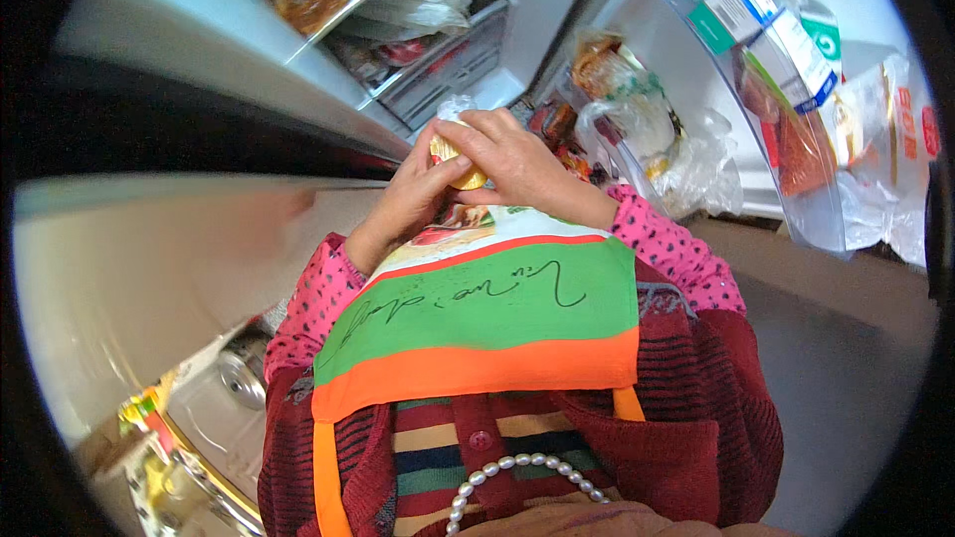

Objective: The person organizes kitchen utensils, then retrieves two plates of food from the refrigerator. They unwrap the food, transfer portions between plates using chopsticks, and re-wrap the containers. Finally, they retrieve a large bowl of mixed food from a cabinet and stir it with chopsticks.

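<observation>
Both hands meet in front of the chest, around a small yellow package (pixel 468 173) with a crumpled clear plastic part (pixel 453 107) at its top. My left hand (pixel 409 198) holds it from the left, thumb across its front. From the right, my right hand (pixel 515 160) closes over it, the fingers covering much of its surface. What is inside the package cannot be told. Just below the hands hangs a green, white and orange apron (pixel 485 306).
An open refrigerator stands ahead, with a drawer (pixel 448 71) and bagged food (pixel 418 11) on its shelves. Its door, on the right, carries clear bins (pixel 746 108) with boxes (pixel 798 60) and plastic bags (pixel 701 164). A stainless sink (pixel 216 410) lies at lower left.
</observation>
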Demonstrator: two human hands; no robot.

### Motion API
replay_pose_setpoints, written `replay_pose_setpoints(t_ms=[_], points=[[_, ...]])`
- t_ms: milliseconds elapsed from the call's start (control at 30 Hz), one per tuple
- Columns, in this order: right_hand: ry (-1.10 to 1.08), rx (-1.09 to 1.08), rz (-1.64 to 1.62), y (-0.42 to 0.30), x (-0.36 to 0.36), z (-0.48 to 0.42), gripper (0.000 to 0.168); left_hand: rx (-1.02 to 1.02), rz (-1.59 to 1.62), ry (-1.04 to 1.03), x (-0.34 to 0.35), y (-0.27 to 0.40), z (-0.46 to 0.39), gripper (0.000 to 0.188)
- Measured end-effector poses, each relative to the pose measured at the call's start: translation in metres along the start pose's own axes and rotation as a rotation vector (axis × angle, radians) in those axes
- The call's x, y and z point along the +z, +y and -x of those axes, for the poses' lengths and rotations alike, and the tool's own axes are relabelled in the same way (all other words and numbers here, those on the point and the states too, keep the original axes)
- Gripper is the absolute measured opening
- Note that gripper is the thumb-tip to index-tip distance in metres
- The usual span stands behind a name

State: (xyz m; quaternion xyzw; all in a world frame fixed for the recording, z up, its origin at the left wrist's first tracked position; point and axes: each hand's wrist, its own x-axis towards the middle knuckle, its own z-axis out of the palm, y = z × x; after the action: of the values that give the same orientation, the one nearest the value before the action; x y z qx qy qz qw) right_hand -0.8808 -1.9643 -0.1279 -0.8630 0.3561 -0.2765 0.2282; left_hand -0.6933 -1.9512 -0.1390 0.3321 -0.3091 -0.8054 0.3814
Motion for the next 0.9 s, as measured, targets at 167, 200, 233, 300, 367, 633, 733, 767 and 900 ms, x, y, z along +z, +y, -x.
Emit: replay_pose_setpoints(t_ms=[167,200,233,300,367,633,733,767,900], points=[[0.17,0.161,-0.037,0.027,-0.017,0.025,0.058,-0.053,-0.25,-0.182,0.004,-0.002,-0.022,0.073],[0.179,0.217,0.035,0.036,-0.027,0.037,0.056,-0.082,-0.262,-0.216,0.005,0.001,-0.023,0.073],[0.186,0.275,0.111,0.045,-0.039,0.051,0.053,-0.11,-0.272,-0.254,0.005,0.005,-0.024,0.074],[0.229,0.388,0.244,0.073,-0.067,0.081,0.05,-0.125,-0.307,-0.26,0.001,0.013,-0.027,0.063],[0.161,0.624,0.495,0.102,-0.095,0.114,0.051,-0.155,-0.301,-0.231,-0.006,0.024,-0.029,0.059],[-0.039,0.761,0.827,0.201,-0.096,0.216,0.038,-0.096,-0.249,-0.217,-0.015,0.029,-0.034,0.047],[-0.095,0.808,0.772,0.211,-0.081,0.227,0.05,-0.076,-0.229,-0.239,-0.022,0.022,-0.037,0.047],[-0.096,0.786,0.774,0.22,-0.079,0.238,0.053,-0.076,-0.227,-0.252,-0.023,0.022,-0.038,0.047],[-0.306,0.919,0.788,0.19,-0.096,0.199,0.059,0.016,-0.393,-0.319,-0.021,0.031,-0.022,0.05]])
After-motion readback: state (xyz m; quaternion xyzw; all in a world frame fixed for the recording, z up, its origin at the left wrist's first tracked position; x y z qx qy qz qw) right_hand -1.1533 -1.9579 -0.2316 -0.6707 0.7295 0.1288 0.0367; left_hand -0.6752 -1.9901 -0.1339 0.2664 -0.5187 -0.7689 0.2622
